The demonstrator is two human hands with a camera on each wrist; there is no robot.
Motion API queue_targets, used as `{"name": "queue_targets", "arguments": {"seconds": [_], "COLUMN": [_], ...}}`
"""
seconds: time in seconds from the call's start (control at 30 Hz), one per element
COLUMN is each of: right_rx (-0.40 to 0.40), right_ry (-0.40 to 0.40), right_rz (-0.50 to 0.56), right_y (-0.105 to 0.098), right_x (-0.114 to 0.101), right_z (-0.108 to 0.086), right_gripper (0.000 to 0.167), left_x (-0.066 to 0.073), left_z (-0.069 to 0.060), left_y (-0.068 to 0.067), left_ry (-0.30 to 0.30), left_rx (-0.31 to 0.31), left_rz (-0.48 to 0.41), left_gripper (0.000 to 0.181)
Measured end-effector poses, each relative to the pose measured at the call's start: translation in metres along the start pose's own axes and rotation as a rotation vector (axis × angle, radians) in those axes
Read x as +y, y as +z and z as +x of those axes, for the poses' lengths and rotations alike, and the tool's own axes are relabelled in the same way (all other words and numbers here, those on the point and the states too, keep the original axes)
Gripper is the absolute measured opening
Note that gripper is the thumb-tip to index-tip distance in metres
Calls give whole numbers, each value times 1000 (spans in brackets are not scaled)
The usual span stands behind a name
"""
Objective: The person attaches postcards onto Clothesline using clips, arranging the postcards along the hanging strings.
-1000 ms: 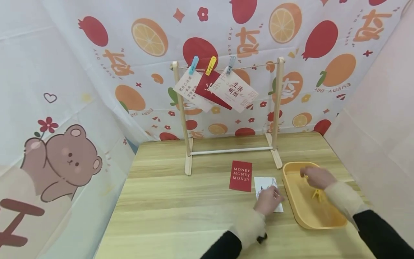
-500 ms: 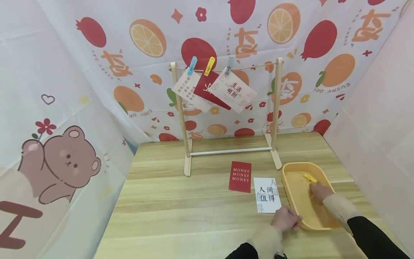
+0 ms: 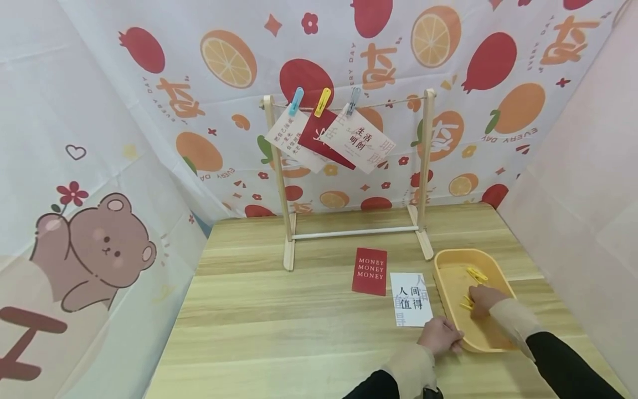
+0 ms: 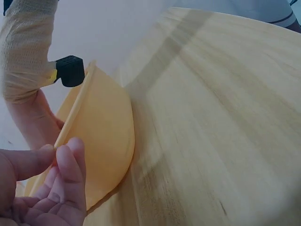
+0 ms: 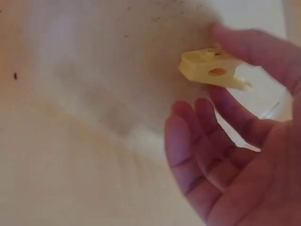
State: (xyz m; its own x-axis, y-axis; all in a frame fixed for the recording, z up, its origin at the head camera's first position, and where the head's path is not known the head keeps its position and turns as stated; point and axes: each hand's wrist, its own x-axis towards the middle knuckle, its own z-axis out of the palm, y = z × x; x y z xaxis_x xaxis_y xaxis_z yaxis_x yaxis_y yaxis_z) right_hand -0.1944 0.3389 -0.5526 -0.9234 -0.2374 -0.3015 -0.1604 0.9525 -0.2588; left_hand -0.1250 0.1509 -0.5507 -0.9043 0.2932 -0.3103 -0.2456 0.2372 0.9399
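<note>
At the tray's near left corner, my left hand pinches the rim between thumb and fingers; the left wrist view shows that rim up close. Inside the yellow tray, my right hand has a yellow clip at its fingertips. In the right wrist view this clip sits between the thumb and forefinger, with the other fingers curled below. More yellow clip shows farther back in the tray. Left of the tray lie a white card and a red card, both flat.
A wooden rack stands behind the cards. From its string hang three overlapping cards, held by a blue clip, a yellow clip and a grey clip. Printed cloth covers the back.
My left hand moved from over the white card to the tray's rim, uncovering the card. My right hand came down into the tray, then shifted slightly left to the clip.
</note>
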Motion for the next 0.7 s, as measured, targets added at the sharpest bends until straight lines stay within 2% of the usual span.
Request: {"name": "queue_targets", "arguments": {"seconds": [0.17,0.37,0.53,0.7], "right_rx": [13,78,96,127], "right_ry": [-52,-105,-132,-123], "right_rz": [34,-12,22,66], "right_y": [4,12,10,0], "right_x": [-5,-1,-5,-13], "right_z": [3,8,11,11], "right_gripper": [34,37,29,21], "left_x": [0,0,1,-5], "left_z": [1,2,2,6], "left_y": [2,3,4,-3], "left_ry": [-7,-16,-7,-7], "left_rx": [-7,-8,-13,-57], "left_rz": [-28,-46,-63,-24], "left_gripper": [22,23,22,18]}}
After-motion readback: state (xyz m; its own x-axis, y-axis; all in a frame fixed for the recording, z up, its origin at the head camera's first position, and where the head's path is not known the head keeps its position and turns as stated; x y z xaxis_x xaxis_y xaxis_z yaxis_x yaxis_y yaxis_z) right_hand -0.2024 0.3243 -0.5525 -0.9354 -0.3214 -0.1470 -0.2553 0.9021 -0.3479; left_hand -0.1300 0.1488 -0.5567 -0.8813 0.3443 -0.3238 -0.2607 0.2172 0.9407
